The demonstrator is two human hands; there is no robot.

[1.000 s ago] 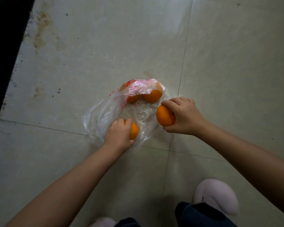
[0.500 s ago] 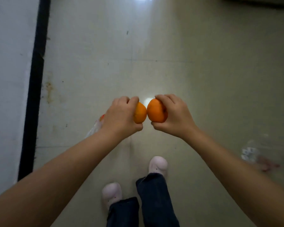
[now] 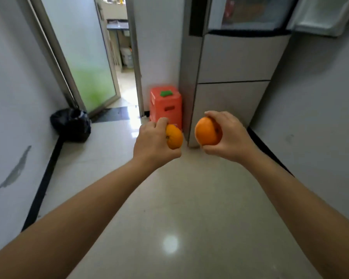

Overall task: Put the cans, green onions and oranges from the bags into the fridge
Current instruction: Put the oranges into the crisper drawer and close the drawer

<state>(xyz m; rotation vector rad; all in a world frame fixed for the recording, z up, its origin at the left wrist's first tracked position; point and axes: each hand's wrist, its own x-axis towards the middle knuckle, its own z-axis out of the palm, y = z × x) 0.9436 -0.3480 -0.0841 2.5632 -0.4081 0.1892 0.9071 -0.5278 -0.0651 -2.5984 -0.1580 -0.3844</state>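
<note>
My left hand (image 3: 152, 142) grips a small orange (image 3: 174, 136), held out in front of me at mid-frame. My right hand (image 3: 229, 136) grips a larger orange (image 3: 207, 131) just to the right of it, the two fruits apart by a narrow gap. Ahead on the right stands the grey fridge (image 3: 230, 63); its upper compartment is open, with its door (image 3: 322, 15) swung out to the top right. The bags are out of view.
An orange-red plastic stool (image 3: 165, 103) stands against the fridge's left side. A black rubbish bag (image 3: 71, 124) sits by the left wall. A glass door (image 3: 85, 57) and an open doorway lie ahead on the left. Pale tiled floor (image 3: 169, 208) runs towards the fridge.
Both hands lifted an orange each out of the plastic bag on the floor. My view has risen from the floor and my feet to the hallway and the fridge.
</note>
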